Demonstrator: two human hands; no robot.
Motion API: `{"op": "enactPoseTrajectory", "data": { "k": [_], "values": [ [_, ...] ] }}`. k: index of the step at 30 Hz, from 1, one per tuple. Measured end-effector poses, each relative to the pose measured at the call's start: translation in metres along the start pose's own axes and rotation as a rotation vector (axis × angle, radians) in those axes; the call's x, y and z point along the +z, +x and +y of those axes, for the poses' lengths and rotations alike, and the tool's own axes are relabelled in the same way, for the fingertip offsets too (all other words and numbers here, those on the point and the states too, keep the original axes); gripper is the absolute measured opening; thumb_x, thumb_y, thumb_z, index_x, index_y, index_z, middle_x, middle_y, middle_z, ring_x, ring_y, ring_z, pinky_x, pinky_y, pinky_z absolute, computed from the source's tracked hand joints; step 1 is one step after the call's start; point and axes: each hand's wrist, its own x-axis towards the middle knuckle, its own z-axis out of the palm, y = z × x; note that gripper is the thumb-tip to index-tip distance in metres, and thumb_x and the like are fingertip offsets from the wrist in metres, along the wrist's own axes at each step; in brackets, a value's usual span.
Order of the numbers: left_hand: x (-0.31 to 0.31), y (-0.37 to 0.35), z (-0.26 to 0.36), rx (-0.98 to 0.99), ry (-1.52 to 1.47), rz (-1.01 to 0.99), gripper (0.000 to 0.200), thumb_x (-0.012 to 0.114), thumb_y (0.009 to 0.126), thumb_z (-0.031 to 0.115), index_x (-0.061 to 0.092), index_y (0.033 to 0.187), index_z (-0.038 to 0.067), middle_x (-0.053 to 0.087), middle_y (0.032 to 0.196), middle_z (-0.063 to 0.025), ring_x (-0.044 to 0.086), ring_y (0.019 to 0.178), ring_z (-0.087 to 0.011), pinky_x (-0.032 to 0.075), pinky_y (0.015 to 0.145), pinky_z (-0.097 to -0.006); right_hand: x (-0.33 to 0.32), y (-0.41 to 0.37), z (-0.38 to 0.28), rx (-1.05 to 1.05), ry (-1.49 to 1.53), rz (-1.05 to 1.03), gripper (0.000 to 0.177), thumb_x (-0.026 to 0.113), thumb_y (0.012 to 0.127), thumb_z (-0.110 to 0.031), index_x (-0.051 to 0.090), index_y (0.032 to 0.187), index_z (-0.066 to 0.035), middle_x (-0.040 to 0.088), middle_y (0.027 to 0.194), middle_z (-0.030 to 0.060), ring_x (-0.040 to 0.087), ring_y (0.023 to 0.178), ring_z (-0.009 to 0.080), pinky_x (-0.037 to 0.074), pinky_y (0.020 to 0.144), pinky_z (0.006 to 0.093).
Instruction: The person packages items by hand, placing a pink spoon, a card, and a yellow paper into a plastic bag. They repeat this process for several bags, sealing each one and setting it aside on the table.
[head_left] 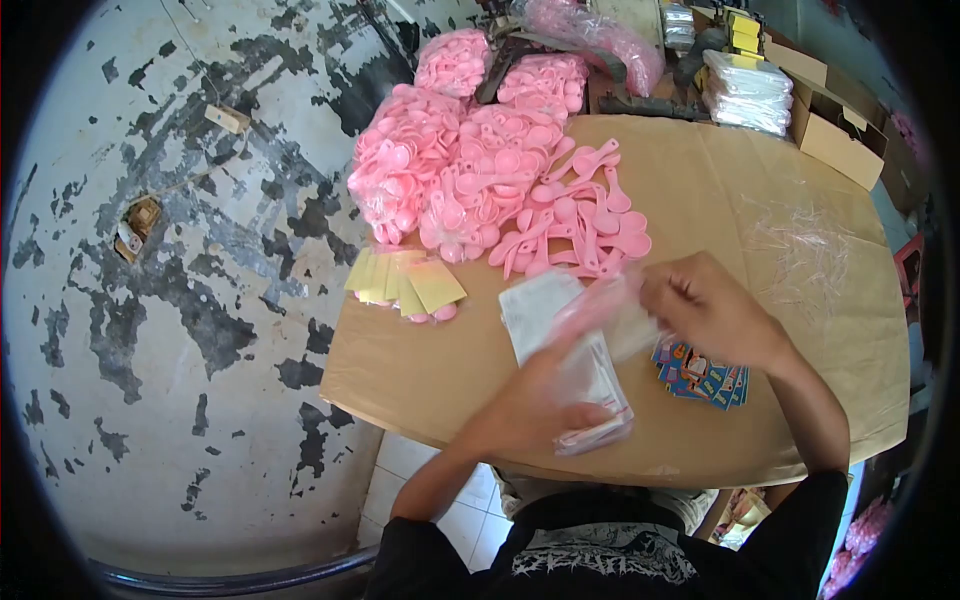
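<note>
Clear plastic, blurred, stretched between both hands: one clear bag [600,312] was raised just above the stack of bags [530,305] on the counter [800,200]. The right hand [710,310] pinched the bag's far end with its fingers closed. The left hand [540,395] lay low over the stack, its grip too blurred to tell. The bag's long axis ran from hand to hand. Loose pink spoons [580,220] lay beyond the stack, nearer the right hand.

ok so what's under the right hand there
A stack of colourful printed cards lies on the brown paper beneath the right hand, which pinches a clear bag. The hand covers the stack's upper edge, so its full extent is hidden.
</note>
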Motion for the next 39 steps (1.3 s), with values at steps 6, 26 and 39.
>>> {"op": "enactPoseTrajectory", "data": {
  "k": [6,26,39],
  "values": [
    [0.039,0.011,0.008,-0.156,-0.47,0.296,0.058,0.044,0.1,0.041,0.043,0.136,-0.004,0.055,0.128,-0.0117,0.055,0.114,-0.0164,0.042,0.097,-0.0308,0.015,-0.01,-0.022,-0.044,-0.179,-0.123,0.025,0.056,0.094,-0.021,0.064,0.084,0.001,0.054,0.061,0.0179,0.05,0.05,0.0258,0.041,0.052,0.0362],
    [0.052,-0.005,0.017,-0.039,-0.797,0.647,0.028,0.05,0.099,0.016,0.05,0.12,-0.003,0.067,0.103,-0.0217,0.068,0.093,-0.0297,0.059,0.077,-0.0434,-0.042,-0.063,0.056,0.33,-0.158,-0.005,0.018,0.071,0.084,-0.017,0.068,0.093,-0.002,0.067,0.08,0.0096,0.063,0.074,0.0182,0.05,0.066,0.0309],
    [0.051,0.013,0.011,0.003,-0.761,0.724,0.03,0.055,0.098,0.015,0.056,0.117,-0.008,0.067,0.103,-0.0202,0.067,0.095,-0.0283,0.055,0.088,-0.0437,0.018,-0.062,0.004,0.007,-0.118,0.239,0.011,0.063,0.091,-0.009,0.068,0.097,-0.001,0.056,0.061,0.0068,0.045,0.053,0.0066,0.039,0.049,0.0239]
  ]
}}
